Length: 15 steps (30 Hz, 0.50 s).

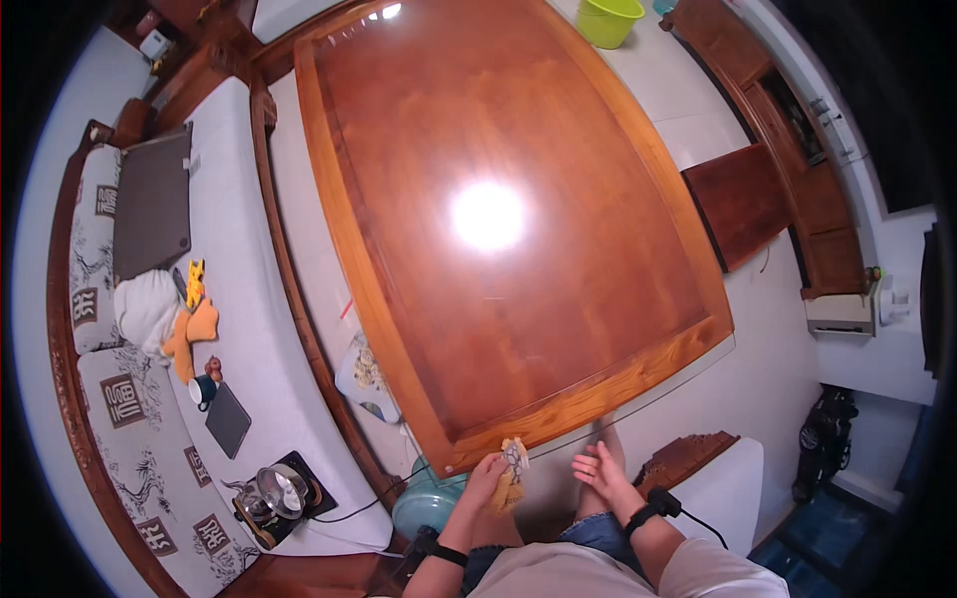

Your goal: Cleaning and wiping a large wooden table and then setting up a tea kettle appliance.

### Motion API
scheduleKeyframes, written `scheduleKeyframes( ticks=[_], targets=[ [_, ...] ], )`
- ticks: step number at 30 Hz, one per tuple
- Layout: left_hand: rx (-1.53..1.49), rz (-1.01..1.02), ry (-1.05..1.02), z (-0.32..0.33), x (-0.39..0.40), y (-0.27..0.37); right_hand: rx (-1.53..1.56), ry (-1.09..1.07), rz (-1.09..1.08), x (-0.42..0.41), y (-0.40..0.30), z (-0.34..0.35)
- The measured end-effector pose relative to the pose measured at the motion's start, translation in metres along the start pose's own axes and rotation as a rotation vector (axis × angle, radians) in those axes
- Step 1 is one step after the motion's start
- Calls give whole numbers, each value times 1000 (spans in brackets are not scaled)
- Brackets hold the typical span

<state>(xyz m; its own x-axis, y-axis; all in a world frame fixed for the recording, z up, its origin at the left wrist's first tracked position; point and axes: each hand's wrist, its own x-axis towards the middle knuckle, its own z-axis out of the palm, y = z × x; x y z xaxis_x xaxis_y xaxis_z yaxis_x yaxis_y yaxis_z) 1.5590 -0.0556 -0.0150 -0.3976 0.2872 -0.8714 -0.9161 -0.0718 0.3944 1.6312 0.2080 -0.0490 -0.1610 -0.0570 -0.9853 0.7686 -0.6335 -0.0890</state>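
Note:
My left hand [486, 481] grips a crumpled yellow patterned cloth [511, 489] at the near edge of a wooden table [576, 432]. The cloth hangs below the table's rim, and its upper end reaches up to the edge. Dark print shows on its lower part. Off to the right, my right hand [604, 472] is held in the air with nothing in it, its fingers apart. A clear sheet, apparently glass, covers the tabletop and juts past the wooden frame. A bright lamp reflection glares off its middle.
On the left, a long cushioned bench [277, 359] bears a glass kettle [280, 489], a dark mug [202, 390], a grey tablet-like slab [229, 420] and an orange plush toy [196, 329]. A teal bucket-like container [426, 508] stands beside my left arm. Beyond the table stands a lime-green bucket [609, 21].

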Motion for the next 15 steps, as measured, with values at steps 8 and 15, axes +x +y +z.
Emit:
scheduleKeyframes(
  ticks=[8, 15],
  targets=[
    [140, 508, 490, 90, 82, 65, 492, -23, -265, 57, -94, -168],
    [534, 650, 762, 148, 146, 116, 702, 20, -310, 67, -210, -210]
  ],
)
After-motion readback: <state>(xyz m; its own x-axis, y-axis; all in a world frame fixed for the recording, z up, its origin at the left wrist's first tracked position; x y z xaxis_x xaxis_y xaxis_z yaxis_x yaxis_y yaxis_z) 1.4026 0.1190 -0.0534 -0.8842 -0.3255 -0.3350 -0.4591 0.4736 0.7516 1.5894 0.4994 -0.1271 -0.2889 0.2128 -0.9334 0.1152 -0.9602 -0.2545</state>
